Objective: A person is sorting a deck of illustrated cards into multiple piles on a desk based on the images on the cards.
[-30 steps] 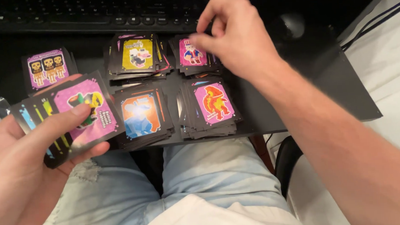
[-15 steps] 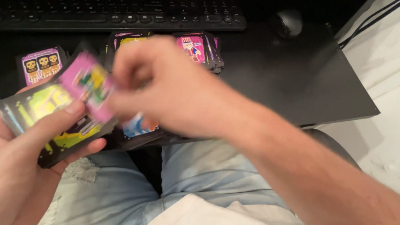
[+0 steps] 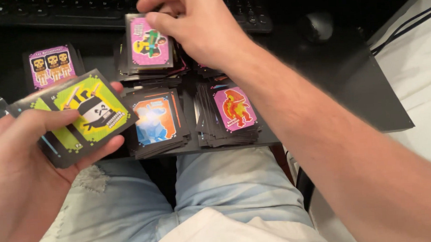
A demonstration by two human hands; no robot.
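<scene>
Four stacks of glossy black-bordered cards lie before you. Your right hand pinches a pink card onto the far stack; your left hand, thumb pressed flat, grips a fanned card bundle.

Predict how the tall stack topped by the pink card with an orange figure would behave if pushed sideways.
The stack already looks uneven, edges fanned, so it would probably shear and spill rather than slide whole. The cards seem thin and glossy, so likely slippery against each other.

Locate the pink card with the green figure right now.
Head view, top centre: the pink card lies on the far pile under the right hand, just below the keyboard and behind the orange-card pile.
</scene>
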